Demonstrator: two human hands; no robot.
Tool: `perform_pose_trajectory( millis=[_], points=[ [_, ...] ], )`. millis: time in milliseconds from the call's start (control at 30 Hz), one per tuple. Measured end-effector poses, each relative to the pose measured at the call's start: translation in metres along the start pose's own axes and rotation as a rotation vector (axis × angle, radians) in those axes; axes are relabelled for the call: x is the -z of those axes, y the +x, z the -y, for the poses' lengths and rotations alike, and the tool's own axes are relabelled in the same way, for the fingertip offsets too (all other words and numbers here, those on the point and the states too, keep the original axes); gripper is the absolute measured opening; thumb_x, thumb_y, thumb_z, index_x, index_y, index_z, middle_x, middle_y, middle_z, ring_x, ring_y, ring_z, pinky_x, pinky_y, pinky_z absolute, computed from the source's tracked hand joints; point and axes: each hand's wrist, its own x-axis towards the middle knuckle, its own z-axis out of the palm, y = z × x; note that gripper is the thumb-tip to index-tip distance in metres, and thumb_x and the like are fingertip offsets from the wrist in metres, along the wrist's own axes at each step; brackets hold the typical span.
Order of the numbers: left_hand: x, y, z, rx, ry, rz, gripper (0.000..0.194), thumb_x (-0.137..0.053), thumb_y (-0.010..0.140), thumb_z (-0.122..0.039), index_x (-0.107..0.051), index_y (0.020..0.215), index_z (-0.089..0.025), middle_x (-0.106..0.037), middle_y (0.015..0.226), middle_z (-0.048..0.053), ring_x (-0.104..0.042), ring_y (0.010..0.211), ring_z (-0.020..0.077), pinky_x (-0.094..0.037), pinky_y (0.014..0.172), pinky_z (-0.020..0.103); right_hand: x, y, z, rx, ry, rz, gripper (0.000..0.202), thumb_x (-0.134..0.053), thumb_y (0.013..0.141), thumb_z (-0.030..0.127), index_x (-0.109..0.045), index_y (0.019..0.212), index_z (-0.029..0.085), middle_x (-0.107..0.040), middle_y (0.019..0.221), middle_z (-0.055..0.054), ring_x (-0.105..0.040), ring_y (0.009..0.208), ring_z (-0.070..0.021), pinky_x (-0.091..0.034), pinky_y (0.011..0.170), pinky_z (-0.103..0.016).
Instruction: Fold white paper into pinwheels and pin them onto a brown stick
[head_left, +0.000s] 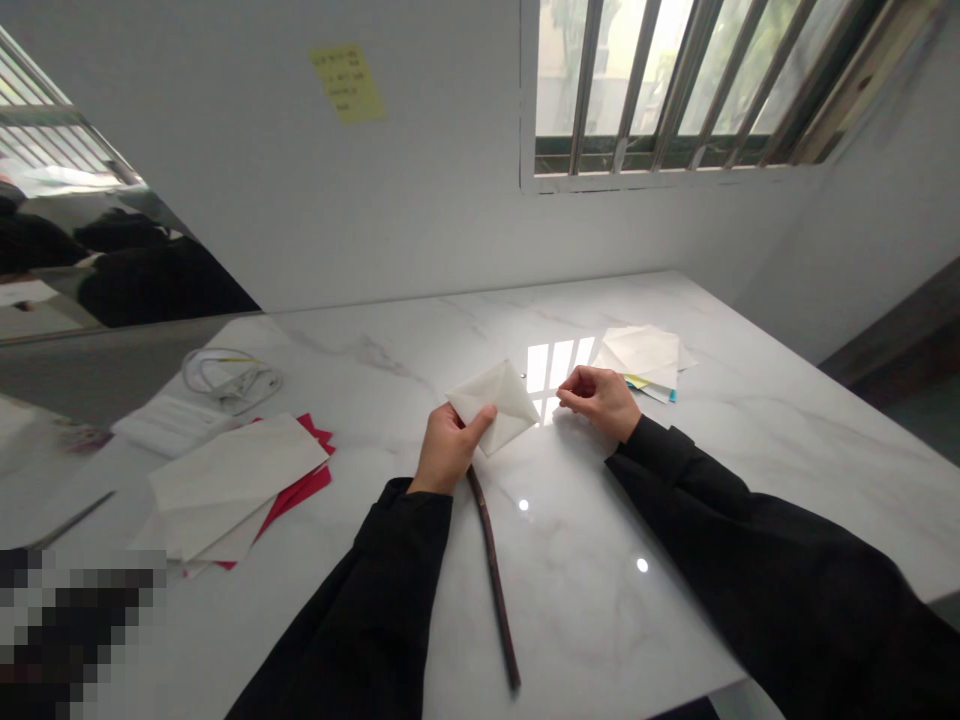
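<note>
My left hand (446,450) grips a small square of folded cream paper (510,395), thumb on top, with crease lines meeting near its middle. A thin dark brown stick (491,570) lies on the table, its upper end disappearing by my left hand. To the right of the paper and apart from it, my right hand (604,400) hovers low over the tabletop with thumb and forefinger pinched together. Whether anything small sits in that pinch, I cannot make out. Just behind my right hand lies a pile of cream paper sheets (641,350) with blue and yellow edges beneath.
On the left, cream sheets (232,480) overlap red paper (300,490). Past them are a coiled white cable (232,375) and a long, thin dark tool (75,518). The marbled white table (585,600) meets a wall bearing a yellow note (346,85) and a barred window (675,80).
</note>
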Motion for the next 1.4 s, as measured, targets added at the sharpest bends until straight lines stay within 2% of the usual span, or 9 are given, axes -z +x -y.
perform_pose_trajectory(
  millis=[267, 500, 667, 800, 967, 1033, 1233, 1400],
  points=[
    [-0.001, 0.000, 0.000, 0.019, -0.023, -0.029, 0.046, -0.086, 0.069, -0.049, -0.079, 0.096, -0.012, -0.080, 0.097, 0.012, -0.075, 0.093, 0.0286, -0.058, 0.081, 0.032, 0.001, 0.001, 0.000, -0.097, 0.114, 0.080, 0.026, -0.080, 0.078, 0.044, -0.074, 0.083, 0.019, -0.073, 0.066, -0.003, -0.070, 0.058, -0.0175, -0.056, 0.057, -0.028],
    [-0.004, -0.002, -0.004, -0.001, 0.016, -0.034, 0.040, -0.084, 0.070, -0.042, -0.078, 0.096, -0.012, -0.081, 0.098, 0.012, -0.075, 0.093, 0.0291, -0.059, 0.080, 0.033, -0.002, 0.001, 0.010, -0.249, 0.499, 0.150, 0.045, -0.091, 0.065, 0.053, -0.072, 0.088, 0.019, -0.080, 0.083, -0.007, -0.078, 0.082, -0.0228, -0.065, 0.078, -0.035],
    [-0.008, -0.004, -0.003, -0.020, 0.009, -0.016, 0.044, -0.085, 0.069, -0.044, -0.077, 0.098, -0.012, -0.080, 0.100, 0.012, -0.075, 0.092, 0.0289, -0.058, 0.081, 0.034, -0.003, -0.005, 0.025, -0.270, 0.575, 0.157, 0.049, -0.091, 0.066, 0.056, -0.070, 0.089, 0.018, -0.079, 0.085, -0.009, -0.077, 0.082, -0.0221, -0.065, 0.079, -0.036],
    [-0.010, -0.005, -0.003, -0.025, 0.030, 0.015, 0.045, -0.085, 0.069, -0.046, -0.078, 0.097, -0.012, -0.080, 0.099, 0.012, -0.075, 0.090, 0.0279, -0.058, 0.079, 0.033, -0.005, -0.008, 0.033, -0.156, 0.501, 0.200, 0.044, -0.087, 0.071, 0.057, -0.074, 0.088, 0.018, -0.076, 0.090, -0.006, -0.072, 0.082, -0.0190, -0.063, 0.077, -0.034],
    [-0.012, -0.008, -0.009, -0.043, 0.070, 0.030, 0.039, -0.082, 0.073, -0.044, -0.078, 0.096, -0.013, -0.081, 0.096, 0.010, -0.074, 0.087, 0.0270, -0.057, 0.076, 0.031, -0.012, -0.013, 0.038, 0.136, 0.357, 0.236, 0.029, -0.083, 0.080, 0.050, -0.079, 0.084, 0.022, -0.072, 0.103, -0.008, -0.067, 0.105, -0.0232, -0.058, 0.093, -0.036],
    [-0.013, -0.010, -0.011, -0.055, 0.083, 0.046, 0.037, -0.082, 0.074, -0.042, -0.078, 0.096, -0.013, -0.081, 0.095, 0.009, -0.074, 0.087, 0.0265, -0.056, 0.075, 0.031, -0.017, -0.017, 0.041, 0.147, 0.366, 0.239, 0.027, -0.082, 0.082, 0.049, -0.079, 0.086, 0.023, -0.069, 0.106, -0.008, -0.065, 0.109, -0.0239, -0.059, 0.091, -0.034],
    [-0.016, -0.015, -0.012, -0.068, 0.122, 0.096, 0.033, -0.080, 0.077, -0.041, -0.078, 0.095, -0.013, -0.080, 0.091, 0.008, -0.074, 0.082, 0.0252, -0.055, 0.072, 0.030, -0.022, -0.025, 0.048, 0.169, 0.319, 0.224, 0.029, -0.080, 0.085, 0.051, -0.078, 0.088, 0.023, -0.065, 0.100, -0.006, -0.065, 0.093, -0.0191, -0.060, 0.084, -0.032],
    [-0.019, -0.017, -0.014, -0.061, 0.111, 0.124, 0.033, -0.079, 0.077, -0.042, -0.078, 0.093, -0.013, -0.080, 0.091, 0.009, -0.073, 0.081, 0.0248, -0.055, 0.071, 0.030, -0.021, -0.025, 0.050, 0.176, 0.277, 0.225, 0.028, -0.079, 0.086, 0.050, -0.078, 0.087, 0.022, -0.065, 0.097, -0.005, -0.066, 0.091, -0.0190, -0.058, 0.081, -0.031]
  ],
)
